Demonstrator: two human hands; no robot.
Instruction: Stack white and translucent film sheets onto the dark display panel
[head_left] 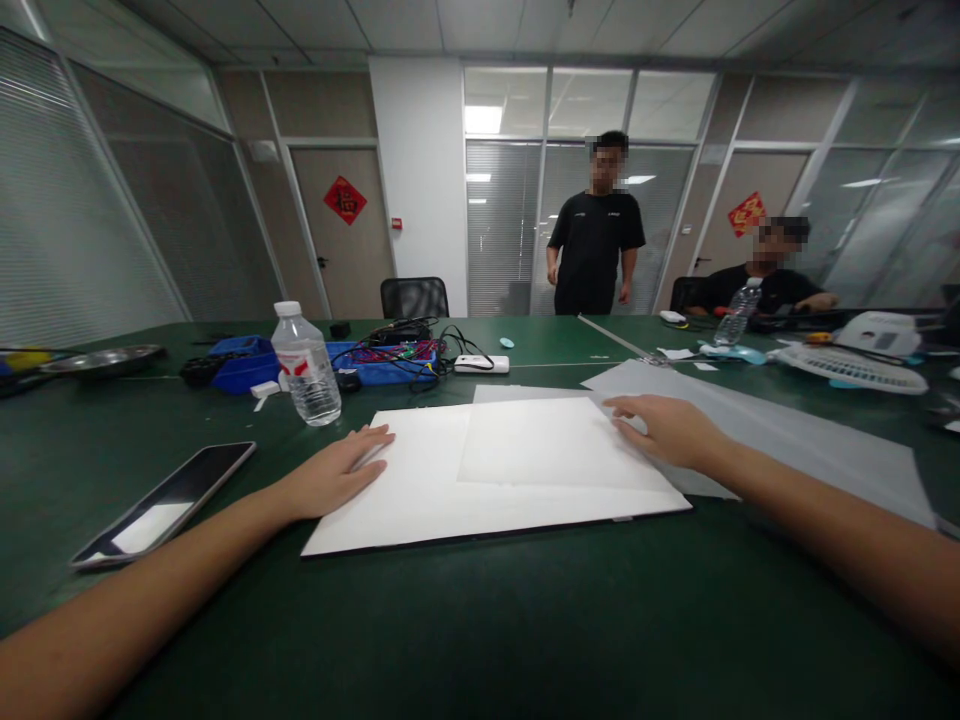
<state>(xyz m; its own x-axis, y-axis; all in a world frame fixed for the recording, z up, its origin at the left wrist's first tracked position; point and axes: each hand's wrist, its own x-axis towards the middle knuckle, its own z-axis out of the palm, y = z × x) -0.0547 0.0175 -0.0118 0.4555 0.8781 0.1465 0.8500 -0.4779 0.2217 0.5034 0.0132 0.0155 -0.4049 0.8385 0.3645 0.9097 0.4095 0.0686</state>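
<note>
A large white board [450,500] lies flat on the dark green table [480,620] in front of me. A smaller translucent sheet [540,445] rests on its far right part. My left hand [337,475] lies flat on the board's left edge, fingers stretched out. My right hand [664,428] rests palm down on the right edge of the translucent sheet, fingers extended. Neither hand holds anything.
A water bottle [306,365] stands behind the board's left corner. A phone [161,503] lies at the left. More pale sheets [787,430] spread to the right. Blue trays with cables [375,360] sit farther back. One person stands [596,250] and another sits [772,280] beyond the table.
</note>
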